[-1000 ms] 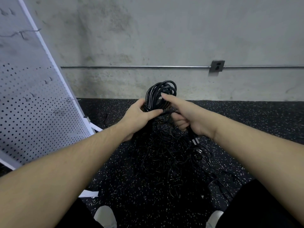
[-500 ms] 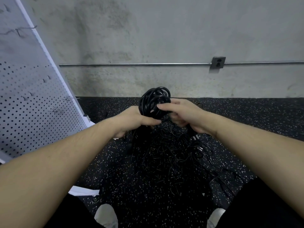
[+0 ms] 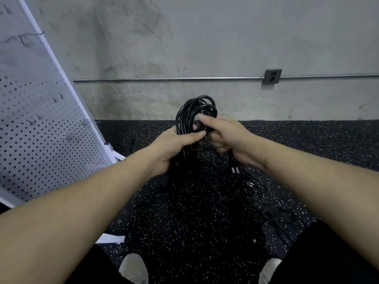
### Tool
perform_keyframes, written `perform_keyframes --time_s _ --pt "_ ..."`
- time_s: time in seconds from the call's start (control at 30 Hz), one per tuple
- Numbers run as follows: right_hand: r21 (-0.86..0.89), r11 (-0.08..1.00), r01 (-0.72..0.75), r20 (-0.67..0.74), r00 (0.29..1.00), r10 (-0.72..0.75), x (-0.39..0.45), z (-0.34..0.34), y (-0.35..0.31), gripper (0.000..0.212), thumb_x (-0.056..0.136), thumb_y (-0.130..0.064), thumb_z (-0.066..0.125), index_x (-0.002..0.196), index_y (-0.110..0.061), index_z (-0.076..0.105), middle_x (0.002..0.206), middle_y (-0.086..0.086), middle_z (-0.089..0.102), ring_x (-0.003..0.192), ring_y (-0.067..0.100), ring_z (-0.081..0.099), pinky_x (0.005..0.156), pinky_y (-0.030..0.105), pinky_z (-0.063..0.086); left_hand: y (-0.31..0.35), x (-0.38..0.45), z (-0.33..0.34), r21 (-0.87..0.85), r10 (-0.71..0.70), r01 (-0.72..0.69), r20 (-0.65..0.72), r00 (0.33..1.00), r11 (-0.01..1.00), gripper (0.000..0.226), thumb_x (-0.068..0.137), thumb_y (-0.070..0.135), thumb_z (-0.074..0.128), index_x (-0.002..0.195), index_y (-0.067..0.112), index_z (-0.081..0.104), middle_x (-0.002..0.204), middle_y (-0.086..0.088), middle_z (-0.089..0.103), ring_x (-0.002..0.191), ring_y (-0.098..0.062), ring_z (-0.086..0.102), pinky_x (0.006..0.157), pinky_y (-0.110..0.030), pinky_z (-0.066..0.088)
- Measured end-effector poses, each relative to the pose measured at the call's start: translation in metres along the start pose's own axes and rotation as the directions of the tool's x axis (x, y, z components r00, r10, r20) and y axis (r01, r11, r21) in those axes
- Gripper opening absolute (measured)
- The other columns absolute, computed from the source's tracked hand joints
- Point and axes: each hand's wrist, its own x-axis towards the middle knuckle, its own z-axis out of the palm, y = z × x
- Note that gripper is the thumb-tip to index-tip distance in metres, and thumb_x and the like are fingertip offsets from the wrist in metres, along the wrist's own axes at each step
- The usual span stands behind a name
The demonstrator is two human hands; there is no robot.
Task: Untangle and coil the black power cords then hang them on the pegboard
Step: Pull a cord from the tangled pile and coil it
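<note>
**Coiled cord held over floor tangle, beside pegboard**

At chest height above the floor, both hands hold one coil of black cord (image 3: 195, 113). The left hand (image 3: 176, 148) has its fingers and thumb curled round the lower part of the coil, gripping the bundled loops. The right hand (image 3: 227, 138) pinches the coil from the other side, forefinger laid over the top of the loops and the remaining fingers curled round a strand that runs down to a plug (image 3: 234, 168) hanging just below the wrist. The coil's upper loops stand clear above both hands.

Directly beneath, a loose tangle of black cords (image 3: 215, 193) lies spread on the floor (image 3: 155, 232), which is black rubber flecked with white. The tangle reaches toward the person's right leg.

A white pegboard (image 3: 41, 140) leans at the left, its frame foot resting on the floor; several small metal hooks (image 3: 70, 136) project from its perforated face. None of the visible hooks carries a cord.

Behind stands a bare, stained concrete wall (image 3: 205, 37). A metal conduit (image 3: 164, 79) runs level along it to a grey outlet box (image 3: 272, 76) at the right.

Two light-coloured shoes (image 3: 133, 269) show at the bottom edge.
</note>
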Motion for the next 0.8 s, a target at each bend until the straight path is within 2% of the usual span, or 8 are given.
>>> perform_keyframes --time_s 0.1,0.2,0.3,0.37,0.5,0.63,0.73,0.8 --pt "0.018 1.0 0.01 -0.03 0.999 -0.01 -0.001 0.0 -0.002 0.038 0.1 -0.05 0.055 0.078 -0.024 0.07 0.042 -0.009 0.027 0.04 0.008 0.016 0.048 0.027 0.007 -0.001 0.002 0.009 -0.087 0.06 -0.068 -0.097 0.994 0.994 0.015 0.086 0.019 0.08 0.098 0.023 0.072 0.085 0.0 0.076 0.072 -0.013 0.07 0.062 -0.027 0.056" --pt "0.022 1.0 0.013 -0.06 0.998 -0.012 0.0 -0.002 -0.003 0.036 0.099 -0.053 0.055 0.099 -0.019 0.067 0.042 -0.008 0.026 0.039 0.009 0.015 0.05 0.028 0.006 -0.002 0.001 0.018 -0.179 0.1 -0.131 -0.17 0.98 0.975 0.019 0.084 0.012 0.081 0.101 0.019 0.074 0.09 -0.003 0.078 0.079 -0.015 0.074 0.066 -0.027 0.057" --pt "0.011 1.0 0.023 -0.11 0.994 -0.022 0.0 -0.004 -0.005 0.04 0.098 -0.055 0.057 0.075 -0.023 0.065 0.043 -0.007 0.027 0.041 0.011 0.016 0.049 0.026 0.008 -0.001 0.002 0.025 -0.206 0.125 -0.171 -0.217 0.968 0.963 0.022 0.082 0.008 0.082 0.1 0.017 0.076 0.095 -0.006 0.078 0.085 -0.018 0.075 0.072 -0.03 0.058" --pt "0.013 1.0 0.028 -0.116 0.993 -0.026 -0.002 -0.008 -0.003 0.041 0.098 -0.055 0.057 0.071 -0.025 0.062 0.044 -0.006 0.028 0.041 0.011 0.017 0.047 0.024 0.01 0.001 0.002 0.027 -0.159 0.136 -0.174 -0.222 0.966 0.972 0.018 0.082 0.009 0.082 0.097 0.016 0.075 0.09 -0.006 0.078 0.079 -0.018 0.075 0.067 -0.029 0.057" --pt "-0.075 0.997 0.013 -0.079 0.997 -0.019 -0.007 -0.018 0.002 0.04 0.098 -0.055 0.056 0.076 -0.023 0.058 0.045 -0.006 0.031 0.04 0.011 0.02 0.046 0.024 0.013 0.006 0.0 0.028 -0.095 0.103 -0.123 -0.191 0.976 0.988 0.018 0.086 0.016 0.08 0.102 0.01 0.075 0.086 -0.01 0.078 0.069 -0.019 0.073 0.058 -0.027 0.056" --pt "-0.173 0.985 0.0 -0.051 0.999 -0.009 -0.012 -0.028 -0.002 0.04 0.1 -0.054 0.054 0.106 -0.017 0.065 0.047 -0.006 0.033 0.04 0.009 0.022 0.039 0.021 0.019 0.011 -0.001 0.03 -0.105 0.026 -0.041 -0.138 0.99 0.994 0.026 0.087 0.016 0.078 0.11 0.006 0.075 0.093 -0.014 0.078 0.07 -0.022 0.073 0.062 -0.03 0.059" --pt "-0.176 0.984 0.0 -0.047 0.999 -0.009 -0.014 -0.027 -0.006 0.036 0.099 -0.055 0.053 0.098 -0.019 0.059 0.048 -0.005 0.034 0.039 0.009 0.024 0.039 0.021 0.021 0.011 0.002 0.028 -0.125 0.085 -0.104 -0.148 0.985 0.987 0.032 0.088 0.005 0.075 0.119 0.006 0.067 0.098 -0.013 0.077 0.077 -0.024 0.074 0.065 -0.034 0.06" --pt "-0.222 0.975 0.006 -0.071 0.997 -0.022 -0.015 -0.023 -0.006 0.038 0.1 -0.055 0.054 0.086 -0.02 0.055 0.048 -0.006 0.036 0.039 0.009 0.027 0.04 0.022 0.024 0.011 0.004 0.025 -0.098 0.136 -0.155 -0.176 0.975 0.983 0.03 0.089 0.0 0.073 0.115 0.01 0.062 0.093 -0.007 0.077 0.077 -0.021 0.075 0.064 -0.033 0.06"
